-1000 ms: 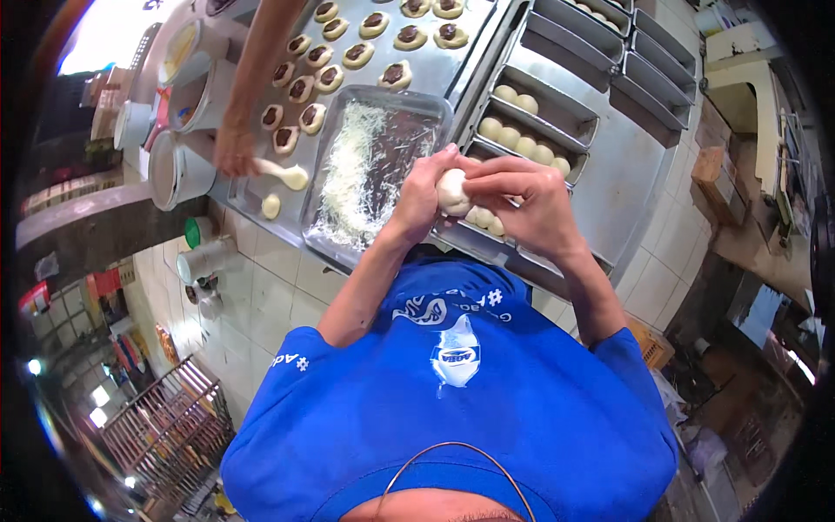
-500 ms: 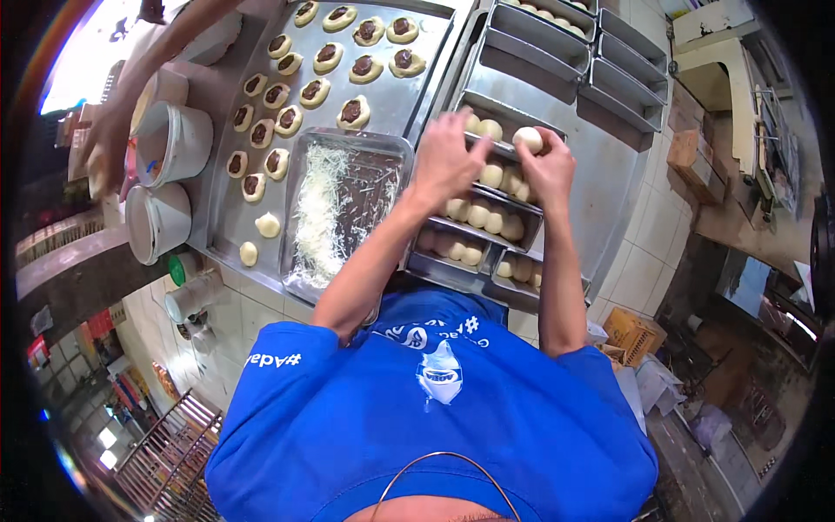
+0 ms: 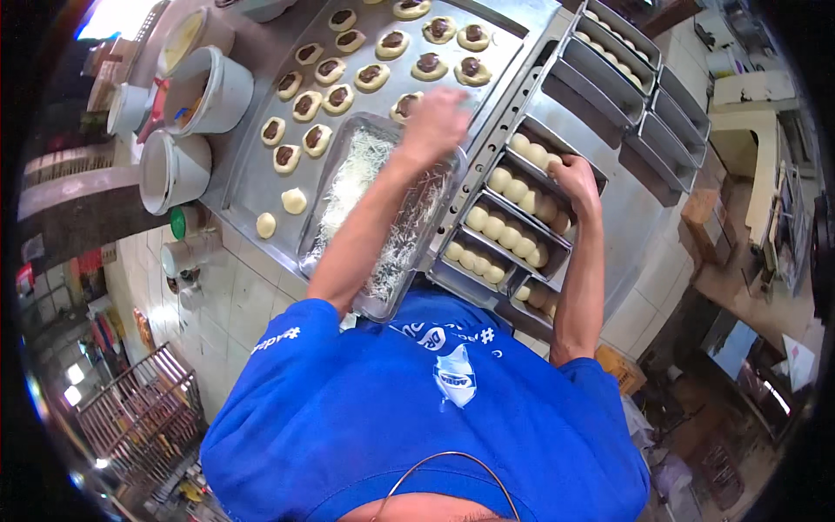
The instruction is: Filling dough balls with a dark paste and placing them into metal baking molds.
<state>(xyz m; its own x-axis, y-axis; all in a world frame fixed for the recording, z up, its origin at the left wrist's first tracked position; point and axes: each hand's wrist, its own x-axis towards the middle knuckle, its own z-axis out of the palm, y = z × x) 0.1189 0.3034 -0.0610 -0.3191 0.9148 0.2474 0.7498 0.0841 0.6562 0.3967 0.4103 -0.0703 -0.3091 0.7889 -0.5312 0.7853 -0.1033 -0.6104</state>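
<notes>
My right hand (image 3: 576, 183) reaches into a metal loaf tin (image 3: 557, 137), its fingers bent around a pale dough ball (image 3: 554, 162) at the end of a short row. The hand partly hides that ball. My left hand (image 3: 435, 126), smeared by motion, hovers over the right side of a large baking tray (image 3: 248, 165), near a flat dough round with brown filling (image 3: 405, 106). Its fingers are too blurred to read. Beneath my left forearm lies a clear container (image 3: 435, 196) of shredded pale cheese. More tins with rows of dough balls (image 3: 500, 230) stand nearer to me.
Several filled dough rounds (image 3: 306, 106) and two plain dough pieces (image 3: 294, 201) lie on the tray. White buckets (image 3: 174, 170) stand at its left. Farther right are unfilled loaf tins (image 3: 670, 148). A cardboard box (image 3: 709, 222) sits on the right.
My left hand has left the tins and moved left over the tray. My right hand has lowered its dough ball into the tin. Another person's arm has gone from the upper left.
</notes>
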